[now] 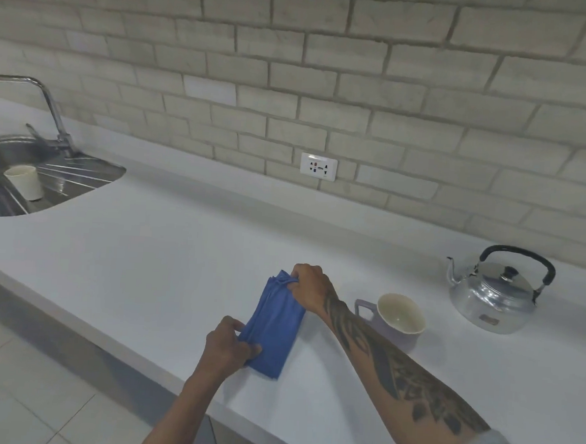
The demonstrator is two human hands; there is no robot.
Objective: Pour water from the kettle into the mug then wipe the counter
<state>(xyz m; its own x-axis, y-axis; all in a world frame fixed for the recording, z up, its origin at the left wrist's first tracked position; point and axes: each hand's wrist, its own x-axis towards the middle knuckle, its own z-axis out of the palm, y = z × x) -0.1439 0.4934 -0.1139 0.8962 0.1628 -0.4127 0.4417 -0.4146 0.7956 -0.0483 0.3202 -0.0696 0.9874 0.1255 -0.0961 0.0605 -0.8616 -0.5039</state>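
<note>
Blue cloth (273,327), folded into a narrow strip, lay on the white counter (152,254) near its front edge, gripped at both ends: the left hand (227,350) pinched the near end, while the right hand (309,289) clutched the bunched far end. Just right of the tattooed right forearm stood the lilac mug (397,319), handle pointing left, its pale inside showing. Farther right, well apart from it, sat the metal kettle (494,294), lid on, spout pointing left. At the far left, a steel sink (64,180) held a white cup (24,182).
</note>
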